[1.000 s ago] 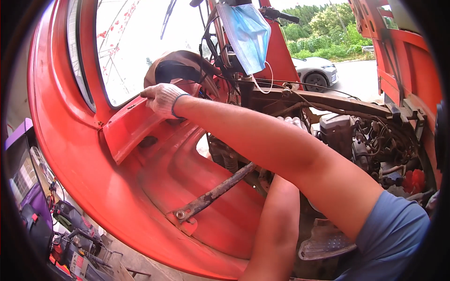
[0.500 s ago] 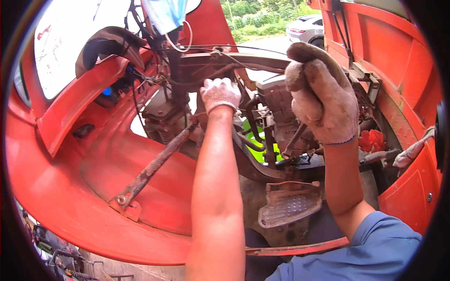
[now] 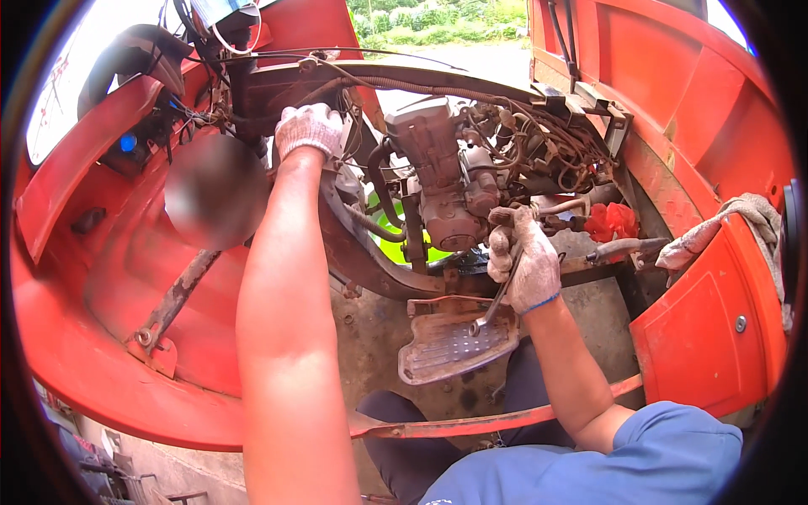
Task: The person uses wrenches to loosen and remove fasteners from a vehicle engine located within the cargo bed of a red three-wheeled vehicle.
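My left hand, in a pale knit glove, is closed over the dark steel frame beam; its fingertips are hidden behind. My right hand, in a dirty glove with a blue cuff edge, is wrapped round a metal wrench. The wrench slants down to the left, its round end over a worn metal footplate. Just above and left of this hand sits the grimy engine, uncovered, with hoses and wiring about it. A bright green container shows behind the frame.
The red body shell curves round the left, with a rusty strut inside. A blurred patch hides the spot beside my left forearm. Right of the engine are a red cloth or bag, a red panel and a grey rag.
My right hand has come down from a raised position to beside the engine, and the wrench now shows clearly. The view has shifted right; my left hand stays on the beam.
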A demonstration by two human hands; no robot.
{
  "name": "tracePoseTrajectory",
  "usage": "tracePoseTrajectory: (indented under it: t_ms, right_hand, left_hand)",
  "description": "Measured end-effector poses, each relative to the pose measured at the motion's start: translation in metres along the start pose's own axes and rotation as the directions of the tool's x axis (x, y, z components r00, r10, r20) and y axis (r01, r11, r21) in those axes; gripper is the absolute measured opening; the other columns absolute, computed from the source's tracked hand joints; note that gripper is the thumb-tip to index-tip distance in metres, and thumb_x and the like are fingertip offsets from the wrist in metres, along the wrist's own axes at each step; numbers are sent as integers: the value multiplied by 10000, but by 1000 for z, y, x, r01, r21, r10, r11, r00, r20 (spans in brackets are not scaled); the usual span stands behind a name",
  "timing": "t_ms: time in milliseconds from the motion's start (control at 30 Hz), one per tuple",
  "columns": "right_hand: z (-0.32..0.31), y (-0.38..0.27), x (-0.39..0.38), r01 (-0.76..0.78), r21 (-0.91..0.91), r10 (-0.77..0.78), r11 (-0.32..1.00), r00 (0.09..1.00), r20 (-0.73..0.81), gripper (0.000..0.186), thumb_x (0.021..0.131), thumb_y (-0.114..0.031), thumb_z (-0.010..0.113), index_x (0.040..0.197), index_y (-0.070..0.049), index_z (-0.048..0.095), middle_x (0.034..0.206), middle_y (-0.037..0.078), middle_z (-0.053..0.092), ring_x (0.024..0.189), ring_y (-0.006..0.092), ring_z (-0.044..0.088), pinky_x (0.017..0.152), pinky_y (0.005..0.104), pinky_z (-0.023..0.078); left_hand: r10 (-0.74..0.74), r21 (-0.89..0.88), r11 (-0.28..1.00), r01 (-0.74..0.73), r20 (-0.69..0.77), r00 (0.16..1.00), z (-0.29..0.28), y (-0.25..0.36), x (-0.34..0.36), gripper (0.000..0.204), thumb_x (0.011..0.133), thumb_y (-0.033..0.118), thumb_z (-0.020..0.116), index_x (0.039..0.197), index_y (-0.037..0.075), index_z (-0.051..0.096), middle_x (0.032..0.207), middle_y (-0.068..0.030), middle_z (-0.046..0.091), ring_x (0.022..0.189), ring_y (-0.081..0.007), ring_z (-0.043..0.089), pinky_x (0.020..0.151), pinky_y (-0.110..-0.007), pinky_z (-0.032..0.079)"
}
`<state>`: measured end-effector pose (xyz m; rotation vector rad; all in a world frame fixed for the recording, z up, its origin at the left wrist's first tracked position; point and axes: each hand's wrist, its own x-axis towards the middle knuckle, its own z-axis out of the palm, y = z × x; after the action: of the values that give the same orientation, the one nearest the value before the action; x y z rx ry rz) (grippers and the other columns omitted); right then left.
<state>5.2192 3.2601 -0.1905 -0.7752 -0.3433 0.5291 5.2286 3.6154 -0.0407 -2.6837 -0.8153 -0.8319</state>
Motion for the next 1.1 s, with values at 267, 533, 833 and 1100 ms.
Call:
tracePoseTrajectory:
  t_ms: [267, 533, 833, 1100]
  right_hand:
    - [-50, 20, -37, 152, -732, -137, 664, 987, 81, 403, 1092, -322, 416, 1031, -31, 689, 754, -16, 573, 703, 86, 497, 672, 271, 451]
    - [-85, 49, -48, 21, -880, 40, 474, 998, 45, 613, 1084, -505, 407, 861, -16, 703, 741, 35, 649, 670, 112, 536, 644, 290, 462]
    - [-77, 38, -56, 3, -756, 42, 654, 998, 40, 614, 1056, -569, 388, 977, -41, 690, 720, 28, 598, 595, 100, 538, 558, 267, 441]
    - [-59, 46, -46, -96, -209, 50, 973, 976, -213, 685, 977, -735, 432, 971, -72, 604, 630, 31, 503, 491, 142, 460, 439, 281, 356]
  left_hand:
    - [75, -124, 991, -39, 300, 951, -6, -9, 34, 453, 901, 411, 492, 1159, 146, 753, 1214, -146, 713, 1124, -361, 668, 973, -478, 522]
    - [-78, -419, 903, 91, 48, 996, -27, 16, -25, 470, 913, 452, 506, 1140, 122, 752, 1201, -172, 705, 1126, -379, 663, 994, -441, 504]
    - [383, -677, 712, -189, 147, 912, -36, 113, -271, 324, 971, 344, 551, 1088, 78, 694, 1015, -167, 702, 1050, -359, 662, 941, -455, 519]
    - [392, -814, 564, 139, 412, 823, -3, 93, -333, 366, 951, 332, 599, 1195, 69, 667, 1071, -159, 716, 1016, -343, 683, 894, -420, 534]
